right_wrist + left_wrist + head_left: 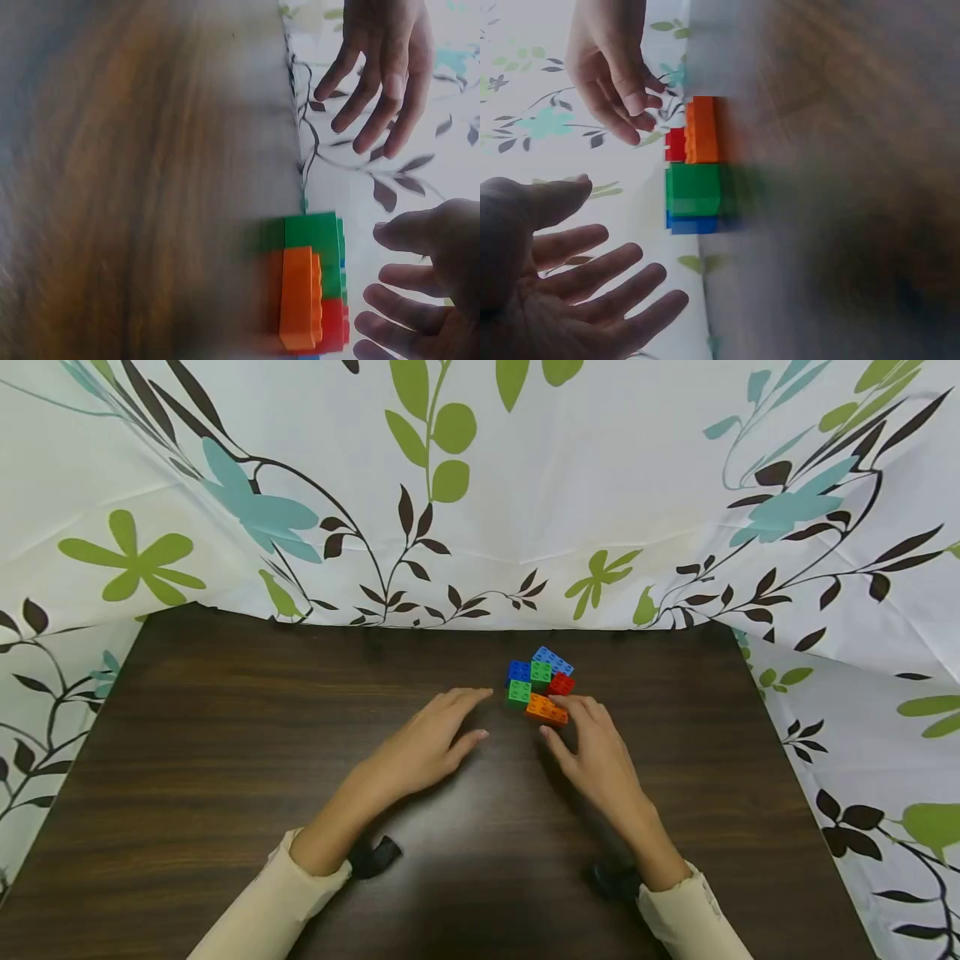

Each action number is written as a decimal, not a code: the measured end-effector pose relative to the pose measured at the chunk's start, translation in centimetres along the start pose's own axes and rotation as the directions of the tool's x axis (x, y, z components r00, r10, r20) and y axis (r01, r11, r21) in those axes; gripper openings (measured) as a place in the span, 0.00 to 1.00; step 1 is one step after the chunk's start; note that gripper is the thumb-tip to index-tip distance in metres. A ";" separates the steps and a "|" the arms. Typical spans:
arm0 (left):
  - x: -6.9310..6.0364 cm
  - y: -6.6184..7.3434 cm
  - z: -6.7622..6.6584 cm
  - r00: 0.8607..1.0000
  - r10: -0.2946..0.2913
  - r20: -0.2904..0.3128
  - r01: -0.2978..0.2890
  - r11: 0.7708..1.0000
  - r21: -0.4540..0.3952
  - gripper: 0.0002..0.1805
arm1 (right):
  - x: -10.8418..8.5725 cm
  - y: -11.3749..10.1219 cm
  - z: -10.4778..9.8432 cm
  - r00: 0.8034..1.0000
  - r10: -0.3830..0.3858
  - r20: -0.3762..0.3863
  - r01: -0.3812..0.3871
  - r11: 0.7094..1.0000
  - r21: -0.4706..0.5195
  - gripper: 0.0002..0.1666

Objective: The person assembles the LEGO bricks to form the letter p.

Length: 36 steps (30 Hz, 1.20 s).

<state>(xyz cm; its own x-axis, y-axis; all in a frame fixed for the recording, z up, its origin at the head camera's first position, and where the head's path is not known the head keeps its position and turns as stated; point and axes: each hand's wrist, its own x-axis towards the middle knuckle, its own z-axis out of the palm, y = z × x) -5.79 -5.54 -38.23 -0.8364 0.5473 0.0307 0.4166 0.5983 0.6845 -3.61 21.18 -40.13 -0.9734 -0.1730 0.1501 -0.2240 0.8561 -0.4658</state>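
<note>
On my head feed, six toy building bricks (540, 673) sit clustered toward one o'clock from the middle of the dark wood-grain table (225, 735). Clockwise round the rear green brick (540, 672) I count a lighter blue brick (553, 659) at one, red brick (562, 683) at four, orange brick (543, 709) at six, front green brick (519, 693) at eight and darker blue brick (517, 671) at nine. The left hand (423, 743) hovers at eight o'clock from them, fingers relaxed, gripping nothing. The right hand (597, 753), between four and five, is likewise loose and empty; its fingertips hang beside the orange brick, probably without contact, though I can't judge that gap well.
</note>
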 end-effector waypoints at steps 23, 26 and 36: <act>5.5 -1.0 2.8 0.999 -0.047 0.026 0.045 0.996 0.076 0.24 | 1.9 2.2 -0.2 0.991 0.129 -0.028 -0.125 0.987 0.098 0.29; 5.3 -0.9 2.9 0.999 -0.033 0.011 0.032 0.997 0.072 0.21 | 2.3 2.5 -0.2 0.990 0.140 -0.030 -0.137 0.986 0.098 0.28; 5.3 -1.0 3.8 0.997 0.017 -0.070 -0.010 0.995 0.100 0.12 | 3.4 2.9 0.3 0.980 0.198 -0.033 -0.193 0.973 0.127 0.30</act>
<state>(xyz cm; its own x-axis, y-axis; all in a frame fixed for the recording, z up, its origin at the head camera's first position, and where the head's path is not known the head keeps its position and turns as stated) -9.32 -1.02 -41.52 -0.8520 0.5152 0.0930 0.4585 0.6486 0.6076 -7.55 22.91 -41.25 -0.9964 0.0161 0.0832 -0.0365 0.8046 -0.5927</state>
